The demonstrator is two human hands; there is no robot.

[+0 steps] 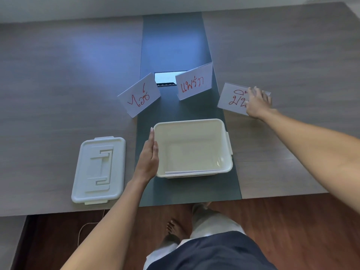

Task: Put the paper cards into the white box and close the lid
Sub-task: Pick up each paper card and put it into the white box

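The open white box (227,164) stands on the dark centre strip near the table's front edge. One card (192,172) leans against its near inside wall. My left hand (149,154) lies flat against the box's left side, fingers straight. Its lid (98,170) rests to the left on the table. Three folded paper cards with red writing stand beyond the box: a left card (139,97), a middle card (193,83) and a right card (231,96). My right hand (258,103) is over the right card, fingers on it; the grip itself is hidden.
A rectangular cable opening (165,78) sits in the dark strip (173,41) behind the cards. The table's front edge (282,195) runs just below the box. Wooden floor, my legs and a bare foot show below.
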